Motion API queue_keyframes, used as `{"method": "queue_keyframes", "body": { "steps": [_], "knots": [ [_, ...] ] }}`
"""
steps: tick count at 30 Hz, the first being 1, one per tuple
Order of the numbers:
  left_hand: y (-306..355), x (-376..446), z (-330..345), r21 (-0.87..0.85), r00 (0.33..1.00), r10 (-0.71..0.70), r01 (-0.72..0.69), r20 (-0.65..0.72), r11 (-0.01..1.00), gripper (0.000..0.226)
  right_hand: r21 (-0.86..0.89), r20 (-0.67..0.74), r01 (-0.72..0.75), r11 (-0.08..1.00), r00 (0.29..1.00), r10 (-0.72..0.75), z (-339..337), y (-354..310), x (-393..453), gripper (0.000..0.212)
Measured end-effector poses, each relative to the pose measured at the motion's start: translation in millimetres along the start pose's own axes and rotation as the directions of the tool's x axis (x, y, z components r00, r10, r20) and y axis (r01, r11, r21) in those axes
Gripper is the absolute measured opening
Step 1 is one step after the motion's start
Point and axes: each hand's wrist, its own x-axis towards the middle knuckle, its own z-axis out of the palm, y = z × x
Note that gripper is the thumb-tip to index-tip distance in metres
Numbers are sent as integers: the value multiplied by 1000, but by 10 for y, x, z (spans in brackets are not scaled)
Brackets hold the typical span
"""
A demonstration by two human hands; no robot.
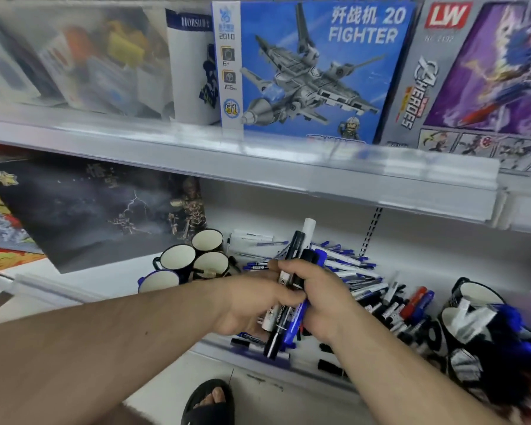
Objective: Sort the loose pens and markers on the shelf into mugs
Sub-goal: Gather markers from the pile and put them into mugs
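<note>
My left hand [252, 299] and my right hand [325, 292] meet above the lower shelf and together grip a bundle of markers [288, 302], black, blue and white, standing nearly upright between them. Behind and to the right lies a pile of loose pens and markers [365, 280] with blue, black and red caps. Several empty dark mugs with white insides [193, 262] stand in a cluster left of the pile. At the right, two dark mugs [472, 305] hold markers, blurred.
The white lower shelf [276, 360] has a front lip with a few markers near it. A dark poster box [89, 210] leans at the left. The upper shelf edge [258, 161] overhangs, carrying toy boxes [316, 72]. My sandalled foot [209, 403] is below.
</note>
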Motion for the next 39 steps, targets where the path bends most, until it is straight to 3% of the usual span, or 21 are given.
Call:
{"method": "queue_keyframes", "body": {
  "steps": [3,8,11,15,19,22,25,29,39],
  "knots": [
    [-19,-65,80,-76,1000,6,-5,25,997,18,-8,32,-44,999,998,45,-58,-56,-126,25],
    [-102,-44,244,-213,998,55,-53,5,976,27,-34,4,36,999,999,-36,-127,-121,-302,24],
    [-109,-19,342,-203,996,85,-78,23,976,32,-73,-83,121,990,988,-127,-204,-111,-388,16],
    [-122,91,447,-172,992,119,-109,47,979,39,-396,-288,260,881,876,-388,-388,-58,-393,23],
    [-82,207,487,-207,989,130,-113,71,972,27,-529,-240,384,757,788,-567,-554,-74,-428,35],
    [-47,256,517,-209,989,115,-94,92,973,19,-445,-219,397,803,821,-528,-701,-153,-448,16],
    [-36,311,539,-152,990,109,-93,95,984,18,-349,-164,375,859,878,-450,-840,-250,-528,17],
    [-59,383,591,-147,994,90,-79,67,986,15,-432,-134,328,840,898,-420,-1049,-287,-574,21],
    [2,395,709,-182,973,66,-25,222,983,30,-633,39,278,723,944,-329,-1253,-425,-702,48]
  ]
}}
